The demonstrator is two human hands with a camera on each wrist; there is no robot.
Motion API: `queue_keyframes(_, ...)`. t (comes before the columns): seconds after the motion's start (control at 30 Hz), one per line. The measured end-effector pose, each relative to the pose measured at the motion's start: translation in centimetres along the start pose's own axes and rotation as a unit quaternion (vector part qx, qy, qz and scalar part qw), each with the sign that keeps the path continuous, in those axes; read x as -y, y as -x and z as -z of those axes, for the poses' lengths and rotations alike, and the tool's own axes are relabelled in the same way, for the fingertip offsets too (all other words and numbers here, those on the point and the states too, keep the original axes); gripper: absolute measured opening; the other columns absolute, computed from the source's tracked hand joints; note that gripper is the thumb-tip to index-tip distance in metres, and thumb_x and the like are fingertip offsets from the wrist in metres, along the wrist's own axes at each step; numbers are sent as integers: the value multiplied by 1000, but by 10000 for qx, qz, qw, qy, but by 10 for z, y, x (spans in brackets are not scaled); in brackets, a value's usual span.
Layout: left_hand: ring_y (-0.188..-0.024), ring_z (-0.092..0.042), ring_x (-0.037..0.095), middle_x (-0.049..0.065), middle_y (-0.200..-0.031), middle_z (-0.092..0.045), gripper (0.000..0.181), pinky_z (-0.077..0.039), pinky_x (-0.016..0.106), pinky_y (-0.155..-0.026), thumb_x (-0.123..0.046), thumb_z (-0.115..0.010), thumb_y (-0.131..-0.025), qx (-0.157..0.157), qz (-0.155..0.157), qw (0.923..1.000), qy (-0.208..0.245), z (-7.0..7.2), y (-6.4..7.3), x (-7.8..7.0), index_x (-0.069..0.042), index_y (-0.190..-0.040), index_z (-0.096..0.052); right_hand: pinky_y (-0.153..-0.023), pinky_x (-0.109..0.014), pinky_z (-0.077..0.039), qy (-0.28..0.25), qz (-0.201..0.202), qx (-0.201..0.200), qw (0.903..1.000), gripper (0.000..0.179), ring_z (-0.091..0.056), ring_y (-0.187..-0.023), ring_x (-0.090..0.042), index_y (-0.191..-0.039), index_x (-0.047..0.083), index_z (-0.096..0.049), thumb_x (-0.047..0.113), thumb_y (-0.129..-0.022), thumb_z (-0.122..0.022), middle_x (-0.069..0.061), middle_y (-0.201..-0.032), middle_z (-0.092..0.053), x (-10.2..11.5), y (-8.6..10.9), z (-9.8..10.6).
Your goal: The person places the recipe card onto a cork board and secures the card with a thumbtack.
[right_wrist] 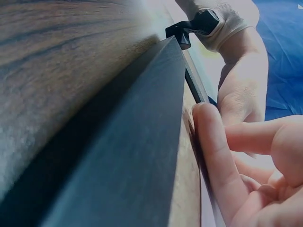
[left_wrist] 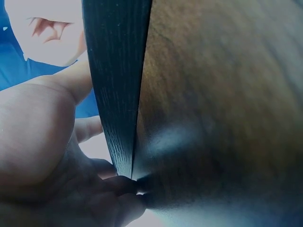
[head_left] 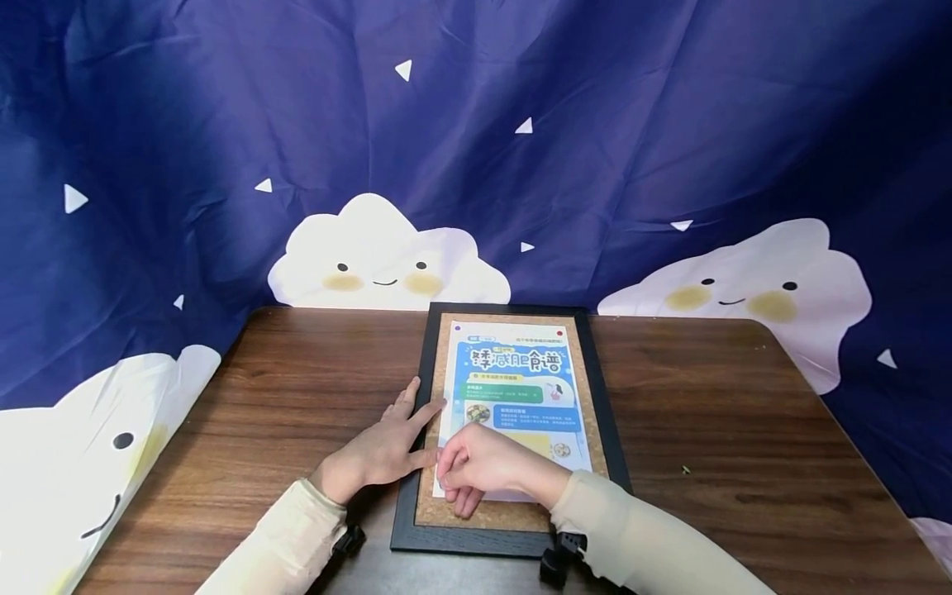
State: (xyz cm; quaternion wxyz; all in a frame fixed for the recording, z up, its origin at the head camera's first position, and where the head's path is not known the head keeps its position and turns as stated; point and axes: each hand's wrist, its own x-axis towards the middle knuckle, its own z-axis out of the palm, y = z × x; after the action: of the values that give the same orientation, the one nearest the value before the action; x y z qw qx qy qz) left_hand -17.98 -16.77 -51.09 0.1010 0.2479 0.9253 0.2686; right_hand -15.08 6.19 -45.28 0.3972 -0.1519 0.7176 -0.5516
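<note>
Touching frame (head_left: 476,540): spread left fingers (head_left: 429,411)

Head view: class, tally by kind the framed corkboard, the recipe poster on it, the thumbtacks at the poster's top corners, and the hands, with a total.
Framed corkboard: 1
Recipe poster: 1
Purple thumbtack and red thumbtack: 2
Left hand and right hand: 2
Total: 6

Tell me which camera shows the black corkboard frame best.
The head view: all four sides of the black corkboard frame appear, though the left hand and right sleeve cover parts. The left wrist view shows one side, close up; the right wrist view shows mainly one side and a corner.
</note>
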Motion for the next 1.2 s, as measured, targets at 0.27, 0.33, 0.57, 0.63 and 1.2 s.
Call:
queue_keyframes(0.27, -161, -22, 58, 25, -181, 3, 85, -30, 72, -126, -54, -74, -100, 118, 37, 9999, -60, 0, -3, 2, -28, -171, -34, -54, -35, -64, 330, -129, -95, 9993, 10, -68, -51, -13, -93, -4, -72, -7, -100, -65, -8, -67, -70, 3, -1, 2)
queue_keyframes(0.33, -161, -22, 58, 23, -181, 4, 85, -30, 71, -126, -54, -73, -100, 168, 101, 9998, -97, 0, -2, 2, -30, -171, -33, -51, -33, -62, 427, -191, -95, 9989, 10, -67, -49, -13, -92, -2, -71, -6, -99, -67, -8, -66, -70, 4, -2, 2)
queue_keyframes(0.57, -162, -20, 57, 27, -181, 0, 85, -30, 74, -125, -54, -74, -99, 44, 19, 10000, -38, 2, 4, -2, -26, -170, -35, -49, -33, -61, 577, -407, -39, 9975, 11, -66, -48, -15, -90, 0, -71, -5, -99, -69, -9, -65, -71, 9, -7, 2)
queue_keyframes(0.63, -161, -21, 59, 29, -180, -2, 85, -31, 76, -122, -56, -72, -100, -16, -62, 10000, 27, 4, 6, -3, -25, -170, -36, -48, -33, -60, 630, -446, -68, 9970, 11, -65, -48, -15, -89, 0, -71, -5, -99, -69, -9, -64, -71, 10, -7, 2)
queue_keyframes(1.2, -164, -19, 53, 21, -182, 4, 87, -30, 71, -126, -61, -69, -100, 191, 54, 9998, -9, 0, 0, 3, -32, -172, -31, -45, -29, -57, 1061, 44, 77, 9943, 11, -65, -46, -12, -92, 4, -69, 1, -102, -68, -10, -65, -72, 4, 0, 9)
